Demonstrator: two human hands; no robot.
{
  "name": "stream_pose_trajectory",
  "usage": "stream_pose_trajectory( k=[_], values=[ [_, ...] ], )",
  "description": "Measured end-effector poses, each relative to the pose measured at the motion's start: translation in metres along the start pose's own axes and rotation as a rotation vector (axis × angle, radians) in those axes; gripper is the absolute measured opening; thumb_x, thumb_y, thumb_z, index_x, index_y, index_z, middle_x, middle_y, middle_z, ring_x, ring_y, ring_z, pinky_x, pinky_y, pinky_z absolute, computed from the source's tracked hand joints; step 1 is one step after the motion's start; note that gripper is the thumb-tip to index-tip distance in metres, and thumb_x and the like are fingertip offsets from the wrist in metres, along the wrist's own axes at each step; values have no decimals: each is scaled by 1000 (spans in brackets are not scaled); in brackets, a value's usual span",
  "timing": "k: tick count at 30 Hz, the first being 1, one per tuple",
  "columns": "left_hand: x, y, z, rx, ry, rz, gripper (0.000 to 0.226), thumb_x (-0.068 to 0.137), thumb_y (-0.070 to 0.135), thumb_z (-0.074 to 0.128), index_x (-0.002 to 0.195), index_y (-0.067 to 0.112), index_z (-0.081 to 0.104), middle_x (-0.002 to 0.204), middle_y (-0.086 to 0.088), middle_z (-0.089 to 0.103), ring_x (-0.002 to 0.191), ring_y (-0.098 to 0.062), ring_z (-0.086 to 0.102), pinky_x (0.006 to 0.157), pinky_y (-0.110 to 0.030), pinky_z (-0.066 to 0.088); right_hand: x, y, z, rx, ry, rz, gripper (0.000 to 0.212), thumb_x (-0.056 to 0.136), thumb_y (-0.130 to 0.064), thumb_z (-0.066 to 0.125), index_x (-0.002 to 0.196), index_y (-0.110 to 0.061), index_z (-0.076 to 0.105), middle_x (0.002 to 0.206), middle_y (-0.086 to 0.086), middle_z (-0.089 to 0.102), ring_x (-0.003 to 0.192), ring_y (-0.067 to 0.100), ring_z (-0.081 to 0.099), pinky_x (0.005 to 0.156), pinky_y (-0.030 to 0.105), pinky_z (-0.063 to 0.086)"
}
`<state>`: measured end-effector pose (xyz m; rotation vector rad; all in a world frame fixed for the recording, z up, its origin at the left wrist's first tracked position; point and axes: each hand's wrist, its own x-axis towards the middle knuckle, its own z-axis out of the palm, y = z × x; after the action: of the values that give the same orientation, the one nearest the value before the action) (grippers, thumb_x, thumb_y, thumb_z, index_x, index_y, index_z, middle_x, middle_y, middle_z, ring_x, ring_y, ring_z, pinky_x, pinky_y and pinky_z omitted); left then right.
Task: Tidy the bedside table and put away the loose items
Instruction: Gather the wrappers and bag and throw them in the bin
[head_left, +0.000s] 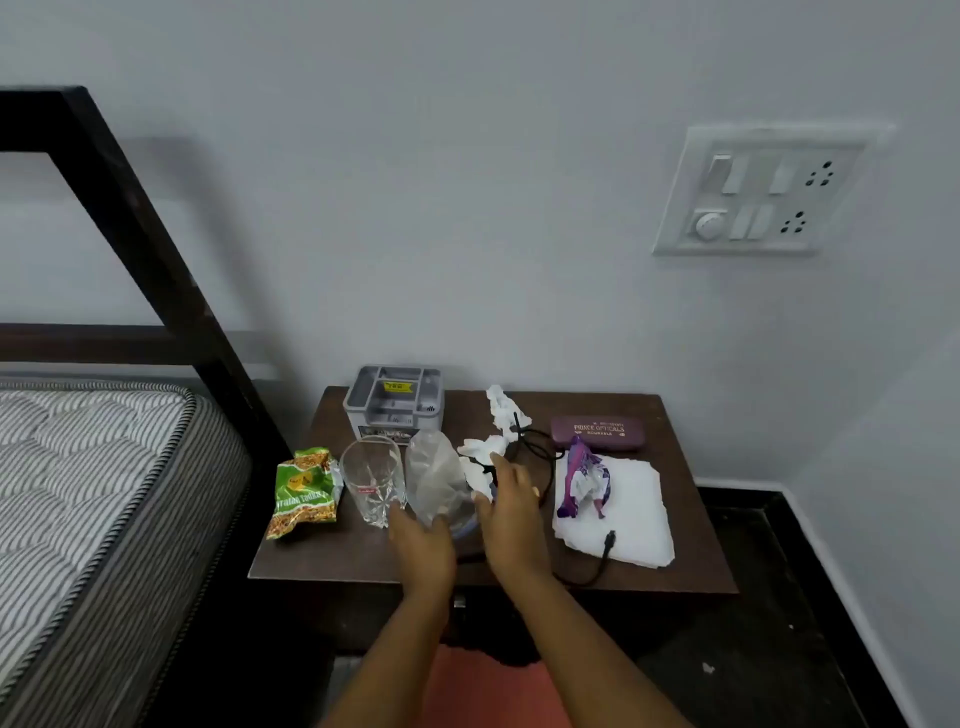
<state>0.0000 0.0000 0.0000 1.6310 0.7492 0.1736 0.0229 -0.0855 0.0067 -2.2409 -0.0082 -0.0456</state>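
Note:
The dark wooden bedside table (337, 556) carries loose items. A green snack packet (304, 491) lies at its left, beside an upright clear glass (371, 480). My left hand (421, 540) grips the lower end of a clear plastic bag (434, 478) in front of the glass. My right hand (506, 506) pinches crumpled white tissue (480, 457) tangled with a black cable (540, 452). A purple wrapper (584, 483) rests on white folded paper (631, 514). A maroon spectacle case (597, 432) lies at the back right.
A grey plastic organiser box (393, 402) stands at the table's back left, against the wall. The bed's mattress (78, 493) and dark frame (156, 270) are close on the left. A switch panel (758, 192) is on the wall. Dark floor (753, 623) lies to the right.

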Motion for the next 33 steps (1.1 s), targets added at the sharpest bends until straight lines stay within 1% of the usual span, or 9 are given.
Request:
stream_pose_trajectory(
  k=[7,11,15,17,21,23,26,29,33],
  values=[
    [11,-9,19,-22,25,-103,53,87,5,57,135,-6,36,135,-27,48,122,-39,49,103,-49,41,30,19,14,-198,-106,131,35,89,-5,49,122,-13,57,118,12,53,112,26,50,88,32,45],
    [5,-12,25,-44,37,-69,52,88,6,57,135,-4,37,137,-25,45,124,-37,46,105,-48,39,30,24,11,-120,8,145,25,86,-4,51,104,-10,66,106,10,60,96,24,57,75,29,47],
    [-15,-15,27,-237,137,-139,42,87,9,60,125,-1,44,129,-23,49,110,-34,53,93,-39,44,16,15,-13,116,243,81,20,88,-5,56,102,-9,68,99,8,64,86,19,61,76,25,48],
    [-28,-11,33,-379,7,-168,34,91,10,54,124,1,49,126,-23,54,109,-33,56,89,-38,43,0,13,-25,164,297,38,18,88,-7,57,100,-12,69,95,1,64,85,17,62,77,27,50],
    [-43,-3,43,-531,-253,-215,31,92,10,52,123,8,54,103,-18,66,92,-27,63,75,-29,53,-35,11,-34,85,119,-17,18,89,-11,56,94,-21,70,87,-6,60,79,5,58,73,22,51],
    [-41,-6,42,-496,-241,-216,26,90,9,56,113,-2,60,86,-18,69,72,-19,64,56,-20,54,-39,15,-35,77,11,8,20,90,-10,55,93,-21,71,87,-3,60,76,3,58,71,18,49],
    [-33,-12,38,-535,-183,-261,22,90,4,55,106,-9,64,85,-21,70,65,-18,67,51,-21,55,-17,17,-39,214,24,81,21,88,-6,55,93,-20,70,90,0,66,73,0,62,68,13,48],
    [-27,-13,34,-621,-193,-346,24,90,3,53,111,-7,61,102,-24,68,77,-25,68,52,-23,59,31,17,-24,-91,60,-77,25,90,-13,53,112,-20,63,111,1,61,100,9,56,86,21,44],
    [-25,-20,32,-567,-221,-368,18,91,10,55,106,5,64,96,-12,70,59,-10,72,42,-19,52,89,17,11,-654,-50,-171,49,88,-38,54,133,-23,43,130,4,53,123,25,41,97,40,29]
  ],
)
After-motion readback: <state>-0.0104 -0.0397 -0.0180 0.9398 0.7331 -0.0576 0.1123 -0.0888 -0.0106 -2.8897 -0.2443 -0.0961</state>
